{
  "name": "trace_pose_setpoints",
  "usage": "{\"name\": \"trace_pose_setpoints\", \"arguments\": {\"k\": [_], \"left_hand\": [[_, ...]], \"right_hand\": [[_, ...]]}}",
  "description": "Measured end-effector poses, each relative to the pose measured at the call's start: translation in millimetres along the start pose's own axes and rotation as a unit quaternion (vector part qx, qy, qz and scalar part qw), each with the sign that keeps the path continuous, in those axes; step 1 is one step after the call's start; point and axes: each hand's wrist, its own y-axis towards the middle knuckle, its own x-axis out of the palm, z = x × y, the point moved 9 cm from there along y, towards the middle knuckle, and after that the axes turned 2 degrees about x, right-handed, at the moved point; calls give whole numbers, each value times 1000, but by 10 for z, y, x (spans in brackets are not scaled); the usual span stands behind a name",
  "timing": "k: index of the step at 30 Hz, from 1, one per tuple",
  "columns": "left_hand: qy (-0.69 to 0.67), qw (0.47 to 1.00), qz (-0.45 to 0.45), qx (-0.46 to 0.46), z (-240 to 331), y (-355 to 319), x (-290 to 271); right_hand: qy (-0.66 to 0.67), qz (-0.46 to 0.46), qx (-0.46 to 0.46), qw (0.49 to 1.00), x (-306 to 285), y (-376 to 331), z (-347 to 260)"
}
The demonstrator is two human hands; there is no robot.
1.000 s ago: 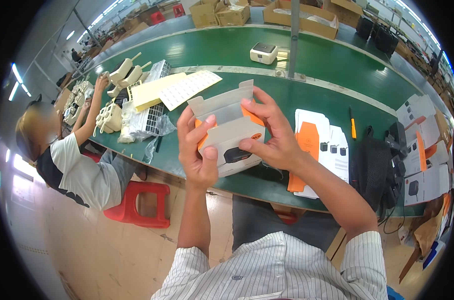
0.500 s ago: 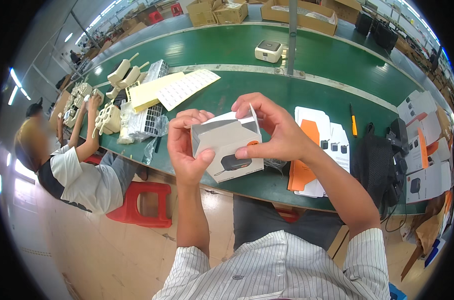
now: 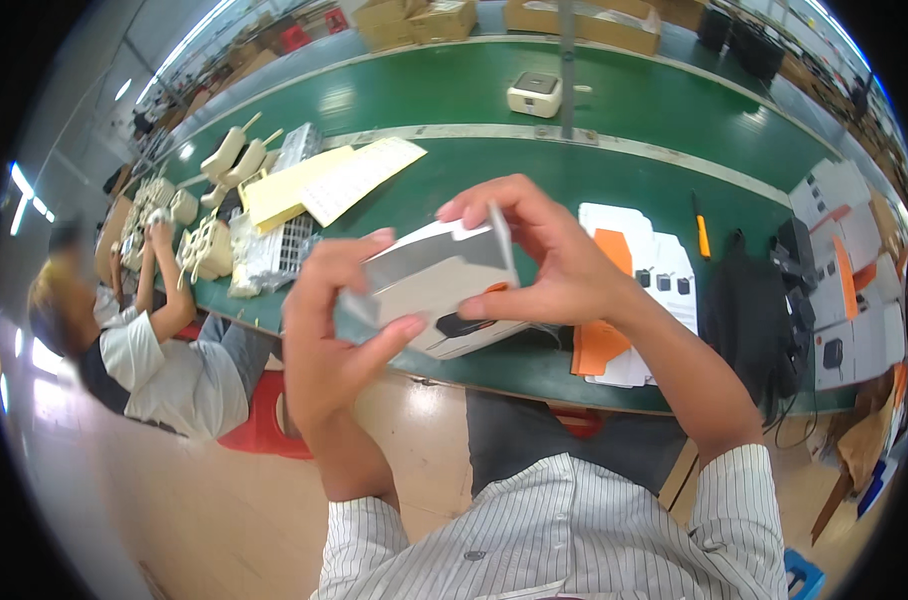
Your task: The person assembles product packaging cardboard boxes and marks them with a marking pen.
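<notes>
Over the near edge of the bench I hold a small white carton (image 3: 419, 308), tilted, with its grey inside showing at the top and a dark device pictured on its front. My right hand (image 3: 549, 255) is closed on its right side, fingers over the top edge and thumb pressed to the front. Around the left side curls my left hand (image 3: 324, 320), its thumb against the lower front and its fingers at the upper left edge. The carton's left edge is smeared by motion.
White and orange flat cartons (image 3: 614, 300) lie to the right, by an orange-handled tool (image 3: 702, 230) and a black bag (image 3: 739, 320). Yellow sticker sheets (image 3: 284, 195) and cream devices (image 3: 209, 248) sit left, where a co-worker (image 3: 174, 360) works. A cream device (image 3: 536, 94) stands farther back.
The carton has tipped, its left side swinging away from me. My left hand has shifted left and its grip has changed; my right hand keeps hold.
</notes>
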Motion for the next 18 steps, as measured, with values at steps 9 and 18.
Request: {"name": "trace_pose_setpoints", "arguments": {"k": [9, 18], "left_hand": [[-191, 965, 168, -65, -456, -244, -10], [-64, 897, 335, -282, -1084, -726, -341]], "right_hand": [[-76, 83, -88, 990, 85, 61, -148], [-34, 40, -96, 994, 230, 105, 137]]}}
